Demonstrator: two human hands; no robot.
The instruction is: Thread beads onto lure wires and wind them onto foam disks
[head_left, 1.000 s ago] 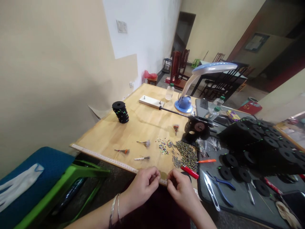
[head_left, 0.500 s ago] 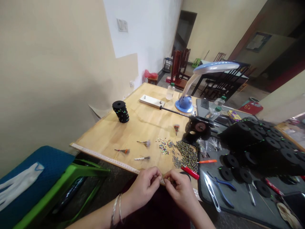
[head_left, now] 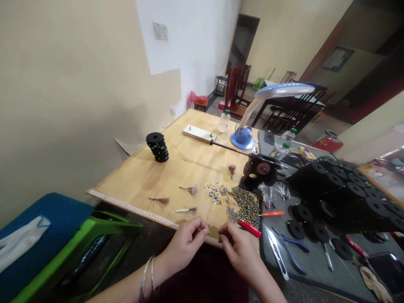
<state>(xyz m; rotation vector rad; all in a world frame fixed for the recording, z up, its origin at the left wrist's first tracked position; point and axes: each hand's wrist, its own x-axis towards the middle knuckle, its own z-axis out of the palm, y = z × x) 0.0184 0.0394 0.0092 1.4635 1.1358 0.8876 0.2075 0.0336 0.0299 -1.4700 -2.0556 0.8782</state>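
At the near edge of the wooden table (head_left: 132, 176), my left hand (head_left: 191, 237) is closed in a pinch, two bangles on its wrist. Whatever its fingertips hold is too small to make out. A short gap to the right, my right hand (head_left: 238, 244) is closed too, thumb against curled fingers, its contents hidden. Just beyond it lie a red lighter (head_left: 250, 228) and a heap of small dark-and-yellow striped beads (head_left: 248, 204). Tiny coloured beads (head_left: 216, 195) are scattered left of the heap. Several thin bundles, one with an orange band (head_left: 160, 200), lie farther left.
A black foam spool (head_left: 158, 147) stands at the left. A blue lamp (head_left: 243, 136) and a black clamp device with a rod (head_left: 260, 168) are beyond the beads. On the grey mat at right lie tweezers (head_left: 277, 252), blue pliers (head_left: 293, 248) and many black spools (head_left: 341, 189).
My hands have moved apart, leaving a wider gap between the fingertips. The whole view has shifted slightly.
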